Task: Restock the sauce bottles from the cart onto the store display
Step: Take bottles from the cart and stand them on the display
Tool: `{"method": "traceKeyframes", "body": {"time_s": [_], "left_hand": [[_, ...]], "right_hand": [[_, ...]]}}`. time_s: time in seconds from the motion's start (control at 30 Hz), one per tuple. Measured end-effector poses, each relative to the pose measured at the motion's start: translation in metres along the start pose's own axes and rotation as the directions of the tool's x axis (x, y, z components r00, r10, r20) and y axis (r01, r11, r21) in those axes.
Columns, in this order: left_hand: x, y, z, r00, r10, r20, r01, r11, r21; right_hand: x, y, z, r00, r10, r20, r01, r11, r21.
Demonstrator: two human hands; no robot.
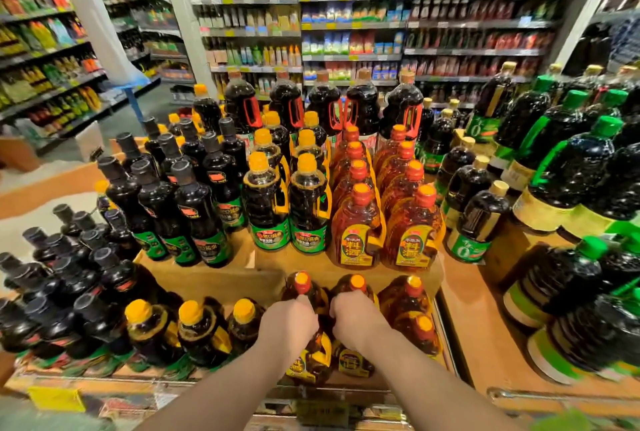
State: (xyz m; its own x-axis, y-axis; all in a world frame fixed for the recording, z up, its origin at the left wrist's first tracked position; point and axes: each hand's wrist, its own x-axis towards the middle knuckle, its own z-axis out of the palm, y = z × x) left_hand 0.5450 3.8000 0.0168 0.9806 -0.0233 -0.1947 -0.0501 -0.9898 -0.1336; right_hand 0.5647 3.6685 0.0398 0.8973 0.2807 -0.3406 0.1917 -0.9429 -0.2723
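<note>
From the head camera we look down on a tiered store display (207,278) packed with sauce bottles, and both our hands are at the front lower tier. Our left hand (289,321) is curled round the shoulder of an amber bottle (304,287) with an orange-red cap, and our right hand (355,318) is wrapped the same way round the amber bottle beside it (356,287); the two bottles stand side by side, almost touching, with a third amber bottle (412,292) just to the right. Above them, on the raised cardboard step, two rows of the same amber bottles (360,223) run back, next to dark bottles with yellow caps (263,202) and black-capped dark bottles (194,209). The cart is not in sight. We judge the step in hand to be seating this pair in the front row. To do it well, we should lower both bottles straight down until their bases sit flat, keep them clear of the yellow-capped bottles (190,326) to the left, turn the labels outward, and let go only when neither one rocks.
</note>
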Motion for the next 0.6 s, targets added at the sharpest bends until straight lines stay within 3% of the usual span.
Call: {"method": "traceKeyframes", "body": {"time_s": [0.13,0.2,0.3,0.43,0.6], "left_hand": [[-0.001,0.001,-0.001,1.0,0.009,0.003,-0.009,1.0,0.028],[0.001,0.001,-0.003,0.999,-0.017,0.03,0.018,0.998,-0.057],[-0.002,0.002,-0.004,1.0,0.01,0.003,-0.01,1.0,0.025],[0.002,-0.002,-0.005,0.999,-0.014,0.034,0.016,0.999,-0.049],[0.0,-0.005,-0.012,0.964,0.128,0.232,-0.123,0.992,-0.037]], "right_hand": [[0.001,0.0,0.001,1.0,-0.015,-0.011,0.014,1.0,-0.019],[0.0,-0.001,0.001,0.999,-0.033,-0.009,0.032,0.999,-0.043],[-0.002,-0.006,0.001,0.998,-0.059,0.013,0.06,0.992,-0.107],[-0.006,-0.013,0.001,0.994,-0.099,0.04,0.106,0.962,-0.25],[-0.008,-0.019,0.011,0.986,-0.156,0.053,0.162,0.862,-0.481]]}}
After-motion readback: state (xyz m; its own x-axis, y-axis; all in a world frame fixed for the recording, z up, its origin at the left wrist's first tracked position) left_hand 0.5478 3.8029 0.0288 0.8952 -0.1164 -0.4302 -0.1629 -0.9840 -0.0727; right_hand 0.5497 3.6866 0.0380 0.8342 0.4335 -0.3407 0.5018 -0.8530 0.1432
